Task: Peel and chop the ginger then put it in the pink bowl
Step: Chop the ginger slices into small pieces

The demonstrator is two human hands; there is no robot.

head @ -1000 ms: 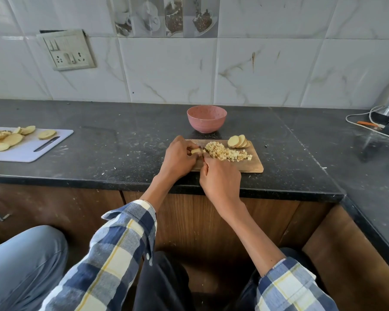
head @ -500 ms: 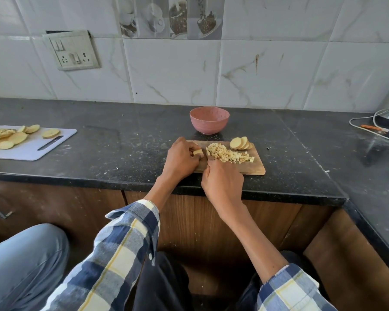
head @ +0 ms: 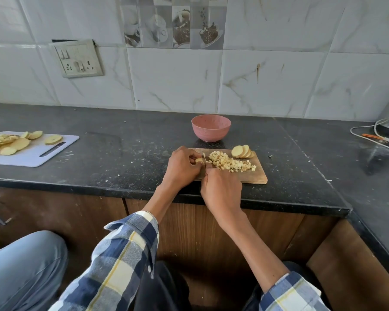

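- The pink bowl (head: 211,128) stands upright on the dark counter, just behind the wooden board. Its inside looks empty.
- The chopped ginger (head: 228,162) lies as a loose heap of small pale yellow cubes in the middle of the board, well spread toward the right.
- The ginger slices (head: 241,151) are a few round peeled discs. They lean on each other at the far right corner of the board, just beside the heap.
- The ginger piece (head: 198,160) is a small pale chunk at the left end of the board, half hidden by fingers.
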